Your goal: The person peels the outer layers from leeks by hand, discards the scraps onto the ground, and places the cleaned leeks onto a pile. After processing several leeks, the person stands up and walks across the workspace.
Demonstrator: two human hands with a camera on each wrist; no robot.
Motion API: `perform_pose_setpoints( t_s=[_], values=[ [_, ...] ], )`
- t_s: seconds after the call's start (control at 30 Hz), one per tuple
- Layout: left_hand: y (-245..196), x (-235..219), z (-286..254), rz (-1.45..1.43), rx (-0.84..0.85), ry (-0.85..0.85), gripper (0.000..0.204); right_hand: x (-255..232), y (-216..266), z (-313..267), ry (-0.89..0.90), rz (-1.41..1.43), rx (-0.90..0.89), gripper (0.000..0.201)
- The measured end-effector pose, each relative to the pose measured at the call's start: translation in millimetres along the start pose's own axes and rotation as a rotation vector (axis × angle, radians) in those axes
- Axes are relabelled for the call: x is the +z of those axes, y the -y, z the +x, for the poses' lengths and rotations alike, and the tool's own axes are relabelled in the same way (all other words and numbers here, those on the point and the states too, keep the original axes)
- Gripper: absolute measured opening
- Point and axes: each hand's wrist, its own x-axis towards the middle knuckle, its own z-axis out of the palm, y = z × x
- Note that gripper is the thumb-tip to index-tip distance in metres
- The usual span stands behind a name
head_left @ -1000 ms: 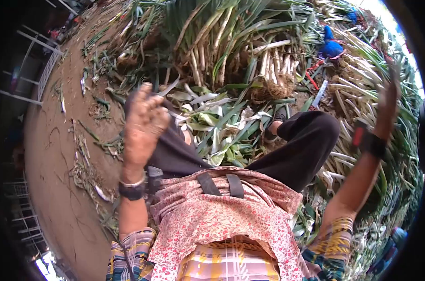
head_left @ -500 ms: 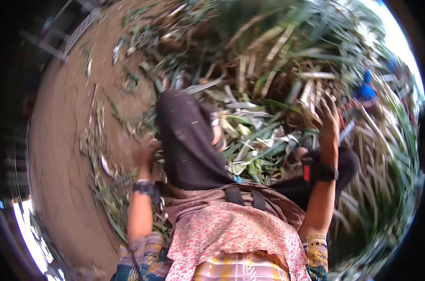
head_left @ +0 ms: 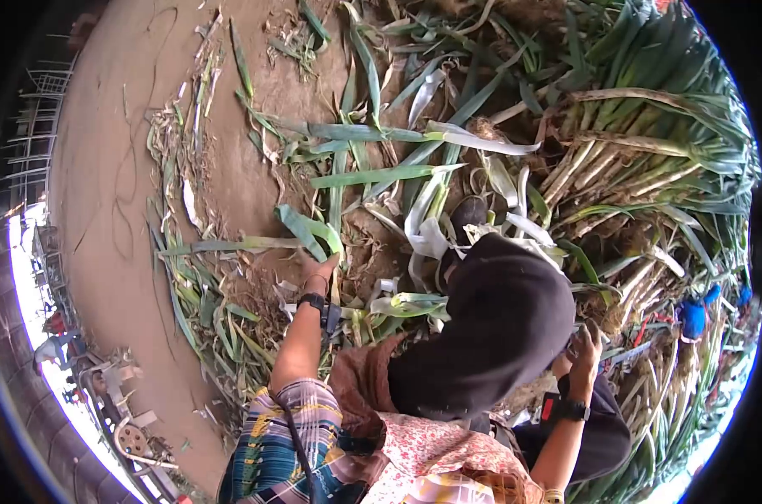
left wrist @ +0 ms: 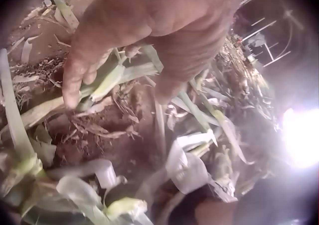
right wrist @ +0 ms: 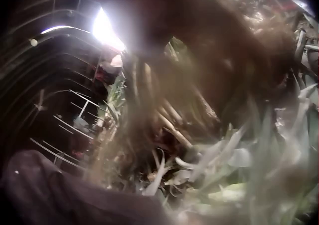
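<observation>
My left hand (head_left: 318,267) reaches down among trimmed leek leaves on the dirt ground. In the left wrist view its fingers (left wrist: 75,83) and thumb stand apart over a pale green leek leaf (left wrist: 107,83), with a gap between their tips. A bent green leaf (head_left: 301,231) lies right at the fingertips in the head view. My right hand (head_left: 584,349) is beside the raised knee, near the roots of a leek bundle (head_left: 637,294), its fingers loosely bent with nothing seen in them. The right wrist view shows that hand only as a dark blur.
A big heap of leeks (head_left: 675,126) lies at the upper right, and more leeks (head_left: 667,386) lie at the lower right. A blue object (head_left: 692,319) sits among them. Leaf scraps (head_left: 373,176) cover the ground ahead. My trousered knee (head_left: 515,311) stands between the hands.
The view has turned left, so the leek heap now sits at the right. My left hand has reached forward to the leaf scraps. My right hand has come down beside the knee.
</observation>
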Motion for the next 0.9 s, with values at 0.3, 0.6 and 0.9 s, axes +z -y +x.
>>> perform_pose_setpoints(
  t_s=[0.3, 0.6, 0.9],
  values=[
    [-89, 61, 103, -0.608, 0.116, -0.066, 0.117, 13, -23, 36, -0.01, -0.028, 0.147, 0.06],
    [-353, 184, 48, 0.292, 0.476, 0.096, 0.122, 19, -105, 93, -0.162, 0.021, 0.159, 0.05],
    [-289, 205, 10, 0.094, 0.864, 0.096, 0.087, 128, -7, 162, -0.056, -0.767, -0.446, 0.099]
  ],
)
